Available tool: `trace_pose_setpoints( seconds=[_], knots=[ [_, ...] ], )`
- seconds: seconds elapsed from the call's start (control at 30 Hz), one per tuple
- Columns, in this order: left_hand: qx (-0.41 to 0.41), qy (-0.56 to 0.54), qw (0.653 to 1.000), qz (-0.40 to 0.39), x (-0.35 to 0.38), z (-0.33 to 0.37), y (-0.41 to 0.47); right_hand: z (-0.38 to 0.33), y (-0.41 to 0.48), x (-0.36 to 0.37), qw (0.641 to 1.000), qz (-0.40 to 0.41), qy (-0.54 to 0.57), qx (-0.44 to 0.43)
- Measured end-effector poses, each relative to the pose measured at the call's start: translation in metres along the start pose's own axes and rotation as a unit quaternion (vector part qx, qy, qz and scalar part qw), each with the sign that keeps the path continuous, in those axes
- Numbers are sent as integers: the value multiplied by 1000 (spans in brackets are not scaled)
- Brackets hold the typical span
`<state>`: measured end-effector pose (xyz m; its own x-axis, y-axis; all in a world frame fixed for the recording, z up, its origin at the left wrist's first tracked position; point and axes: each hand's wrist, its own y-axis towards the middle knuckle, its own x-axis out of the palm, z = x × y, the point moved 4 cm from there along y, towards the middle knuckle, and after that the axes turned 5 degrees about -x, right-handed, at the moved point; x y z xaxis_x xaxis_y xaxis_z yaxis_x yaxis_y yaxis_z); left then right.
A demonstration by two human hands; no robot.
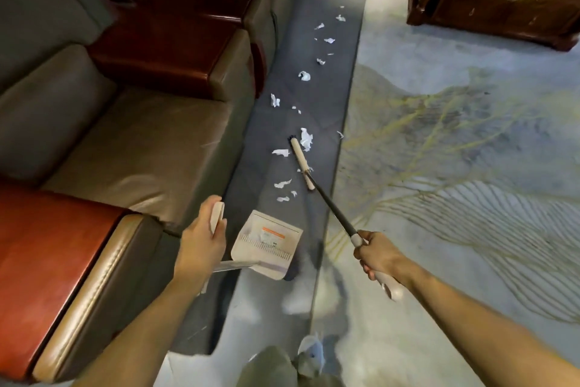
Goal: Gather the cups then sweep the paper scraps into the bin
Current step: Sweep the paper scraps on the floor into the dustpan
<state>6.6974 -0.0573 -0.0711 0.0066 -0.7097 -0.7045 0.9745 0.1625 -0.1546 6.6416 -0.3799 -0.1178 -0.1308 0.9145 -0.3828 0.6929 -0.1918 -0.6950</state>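
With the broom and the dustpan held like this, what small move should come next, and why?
Probably pull the broom head toward the dustpan. The right hand grips the broom handle, the left hand holds the dustpan by its handle, and several paper scraps lie on the dark floor between the head and the pan.

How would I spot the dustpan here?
Start at the brown sofa on the left and the dark floor strip beside it. At the strip's near end the left hand holds the dustpan: a flat white tray with an orange label, far larger than the paper scraps.
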Motion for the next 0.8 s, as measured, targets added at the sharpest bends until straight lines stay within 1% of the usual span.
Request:
trace_pose_setpoints(
  seconds=[0.13,0.2,0.3,0.33,0.4,0.43,0.5,0.53,0.6,0.7,0.8],
  knots=[
    [-13,-1,1000,15,18,11,54,-48,53,-24,1000,20,10,-11],
    [-3,28,999,15,27,14,78,-67,77,-36,999,31,7,-10],
    [3,25,1000,6,38,20,109,-93,112,-59,999,44,-12,-11],
    [17,24,1000,6,40,22,118,-102,124,-68,998,51,-21,-11],
    [53,62,997,1,42,32,133,-116,149,-84,997,57,-50,-7],
    [55,81,995,-8,43,36,141,-123,161,-93,996,59,-68,-9],
    [52,104,992,-40,45,42,155,-135,185,-112,986,71,-146,-28],
    [48,116,991,-48,47,42,163,-142,199,-122,974,76,-208,-41],
    [-3,105,991,-79,49,40,177,-156,230,-142,946,79,-308,-55],
    [-47,101,989,-97,52,42,196,-180,282,-164,932,65,-354,-49],
    [-75,90,989,-92,57,55,209,-191,324,-174,935,49,-350,-32]
  ],
)
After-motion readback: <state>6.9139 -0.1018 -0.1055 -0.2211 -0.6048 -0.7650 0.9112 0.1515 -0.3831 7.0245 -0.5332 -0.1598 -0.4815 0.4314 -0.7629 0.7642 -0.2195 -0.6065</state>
